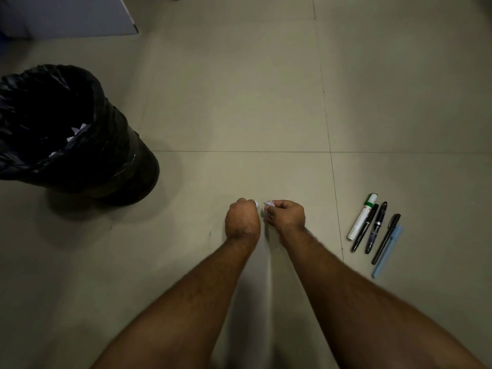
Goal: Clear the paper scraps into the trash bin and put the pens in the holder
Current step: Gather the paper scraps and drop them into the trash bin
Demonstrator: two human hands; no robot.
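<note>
My left hand [241,219] and my right hand [286,214] are side by side low over the tiled floor, both fists closed. White paper scraps [267,210] peek out of my right fist, and a small white bit [256,203] shows at the edge of my left fist. A black trash bin [111,166] lined with a black bag stands to the left, with white scraps [77,130] inside. On the right lies a row of pens: a white marker with a green band [362,217], three black pens [365,227] [376,227] [386,238] and a light blue pen [388,252]. No pen holder is in view.
The beige tiled floor [239,102] stretches beyond my hands. The corner of a pale board or cabinet [80,14] sits at the top left.
</note>
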